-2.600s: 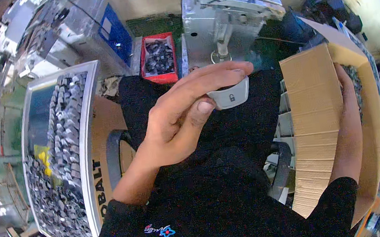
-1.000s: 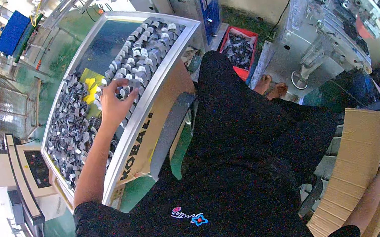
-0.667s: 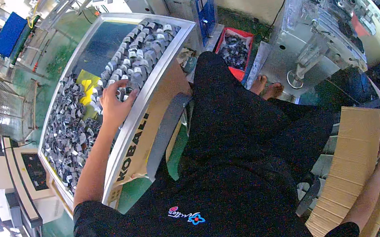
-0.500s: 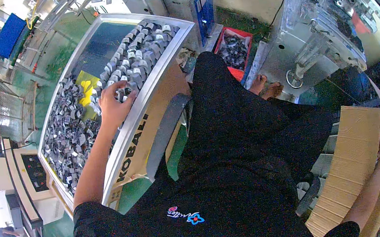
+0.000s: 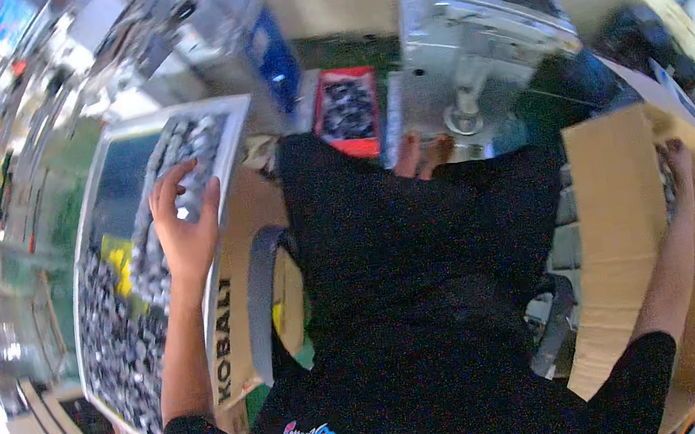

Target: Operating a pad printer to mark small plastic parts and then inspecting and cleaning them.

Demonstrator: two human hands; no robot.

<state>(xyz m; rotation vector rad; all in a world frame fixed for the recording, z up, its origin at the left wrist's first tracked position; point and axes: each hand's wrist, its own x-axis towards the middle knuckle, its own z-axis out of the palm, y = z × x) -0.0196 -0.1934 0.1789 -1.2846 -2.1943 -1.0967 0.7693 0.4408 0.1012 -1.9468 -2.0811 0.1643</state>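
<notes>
Left hand [image 5: 189, 242] open, thumb and fingers spread, nothing visible in grasp, over rows of small grey parts [image 5: 201, 136] inside metal-framed tray [image 5: 174, 114]. Pinch among rows half a second ago now undone; likely part let go there. Back of hand up, forearm stretched along tray's right side. Right hand [image 5: 676, 154] well right of tray, arm reaching into cardboard box [image 5: 617, 208]; fingers blurred, cannot tell whether gripping. Loose pile [image 5: 126, 350] within tray, nearer body than rows. Red bin [image 5: 361, 146] right of tray.
</notes>
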